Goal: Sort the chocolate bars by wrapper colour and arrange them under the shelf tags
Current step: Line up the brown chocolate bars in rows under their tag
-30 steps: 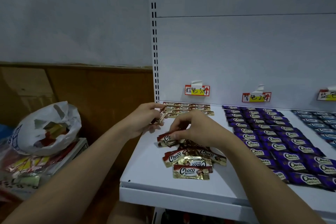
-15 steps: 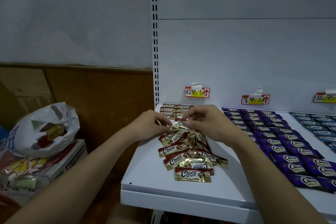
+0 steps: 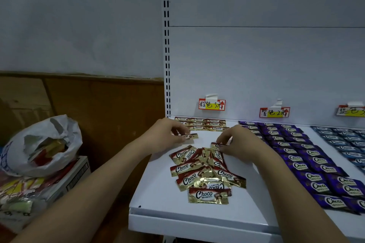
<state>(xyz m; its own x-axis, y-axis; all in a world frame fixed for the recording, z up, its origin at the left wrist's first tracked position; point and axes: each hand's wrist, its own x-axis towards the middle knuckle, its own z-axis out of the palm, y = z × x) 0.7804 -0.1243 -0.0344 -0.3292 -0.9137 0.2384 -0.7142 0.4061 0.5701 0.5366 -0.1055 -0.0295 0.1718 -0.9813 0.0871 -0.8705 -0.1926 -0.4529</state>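
Pinching one brown bar [image 3: 191,136] below the brown tag [image 3: 211,104], left hand [image 3: 167,134] extends three rows [image 3: 200,124]; right hand [image 3: 235,142] pinches another from the loose pile [image 3: 205,173] left to lay.

The third tag [image 3: 351,111] at the right edge is cut off, as are the blue bars [image 3: 344,140] below it. The left hand [image 3: 167,136] covers part of a brown bar [image 3: 191,136]. Lower left, the bag's [image 3: 39,144] contents are too dim to tell.

Shiny gold foil bars [image 3: 207,175], glossy purple wrappers [image 3: 308,162], matt white shelf [image 3: 158,189], crinkled plastic bag [image 3: 39,144], wood panelling [image 3: 102,104]
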